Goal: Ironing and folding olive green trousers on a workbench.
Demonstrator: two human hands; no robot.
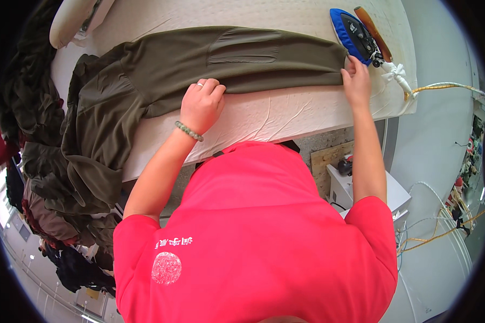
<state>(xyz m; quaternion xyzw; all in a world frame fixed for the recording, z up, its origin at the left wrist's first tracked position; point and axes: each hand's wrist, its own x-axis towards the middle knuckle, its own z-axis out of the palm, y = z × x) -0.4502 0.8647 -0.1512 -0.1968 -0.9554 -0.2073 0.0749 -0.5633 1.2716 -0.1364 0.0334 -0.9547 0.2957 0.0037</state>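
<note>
An olive-brown long-sleeved garment (172,64) lies on the white padded ironing table (285,113). Its sleeve stretches to the right, with a smoother elbow patch (245,47) on top. My left hand (202,105), wearing a ring and a beaded bracelet, has its fingers curled on the sleeve's near edge. At the right end, my right hand (357,83) pinches the cuff between thumb and fingers. Just beyond that hand is an iron (355,35) with a blue-edged base and a wooden handle. The garment's body is rumpled and droops over the table's near left edge.
Dark garments (27,97) hang and pile up at the left. A white padded arm (73,21) juts in at the far left. White cloth is tied round the iron's cord (399,75), and hoses run off right. Below the table's right side sits a white box (372,188).
</note>
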